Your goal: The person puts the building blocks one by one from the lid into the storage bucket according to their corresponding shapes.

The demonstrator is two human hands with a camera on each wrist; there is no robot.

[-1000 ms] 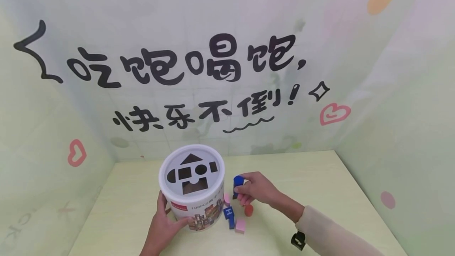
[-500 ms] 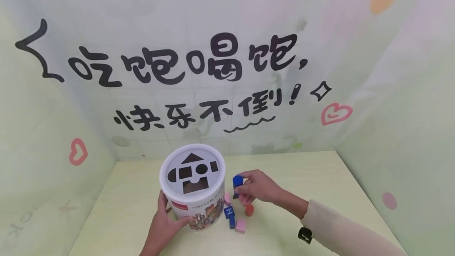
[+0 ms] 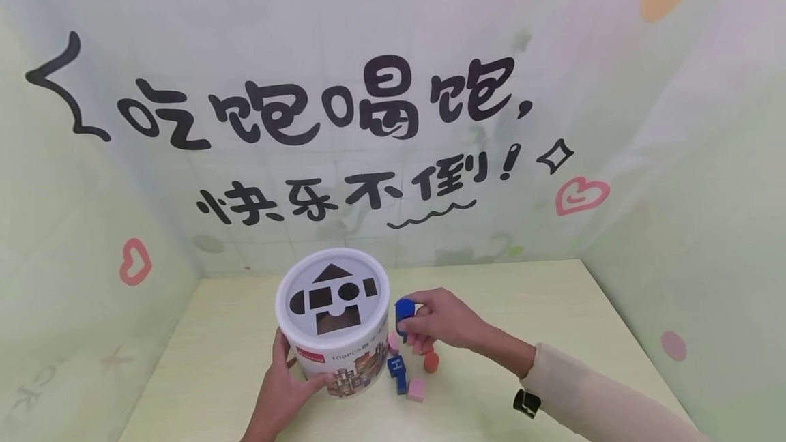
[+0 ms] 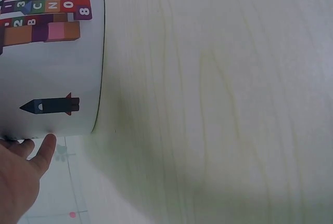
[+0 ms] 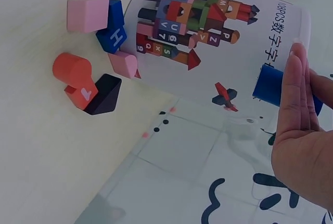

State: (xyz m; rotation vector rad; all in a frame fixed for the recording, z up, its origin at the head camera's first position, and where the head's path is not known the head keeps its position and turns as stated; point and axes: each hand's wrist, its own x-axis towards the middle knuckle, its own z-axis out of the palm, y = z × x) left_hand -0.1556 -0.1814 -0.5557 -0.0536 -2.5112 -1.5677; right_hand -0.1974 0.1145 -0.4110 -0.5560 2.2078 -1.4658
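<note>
A white toy-block bucket (image 3: 353, 367) stands on the table, its lid (image 3: 301, 326) cut with shaped holes. My left hand (image 3: 285, 384) holds the bucket's left side, thumb across the printed front and fingers round behind. Just right of the rim, my right hand (image 3: 445, 319) pinches a blue cylinder block (image 3: 404, 310) between thumb and fingers, held upright. The right wrist view shows the blue cylinder block (image 5: 268, 84) partly covered by the fingers and overlapping the bucket's printed wall. Beneath the right hand lie several loose blocks, among them a red cylinder block (image 3: 431, 362).
Close against the bucket's right side sit blue blocks (image 3: 396, 365), one lettered H, and a pink block (image 3: 415, 389). A black triangular block (image 5: 108, 91) and a red block with a heart (image 5: 83, 95) lie beside them. A printed wall sheet (image 3: 454, 237) borders the table's back.
The right hand has lifted the blue cylinder block slightly and shifted it left toward the bucket. The left hand and bucket keep their place.
</note>
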